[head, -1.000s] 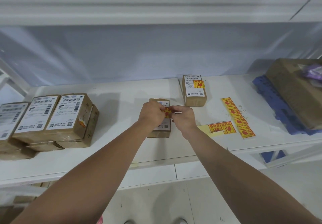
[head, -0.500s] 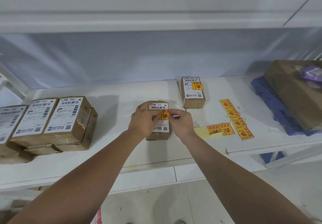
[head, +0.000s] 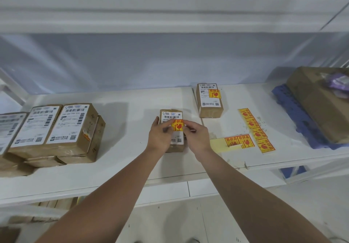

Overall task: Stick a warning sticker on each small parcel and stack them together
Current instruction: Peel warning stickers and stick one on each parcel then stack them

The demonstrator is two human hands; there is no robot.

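Smoothing a yellow-and-red warning sticker [head: 177, 126] onto a small brown cardboard parcel [head: 176, 140], midway along the white desk [head: 122, 167]. Gripping that parcel with the left hand [head: 160, 136], thumb up its left side, fingers bent over the top. Touching the sticker's right edge with the curled right hand [head: 196, 136]; pinching or only pressing, cannot tell. Lying lengthwise, near edge to far edge. Probably stacking next on the already-stickered brown parcel [head: 209, 108], out towards the far edge and rightward, so closer to the right hand.
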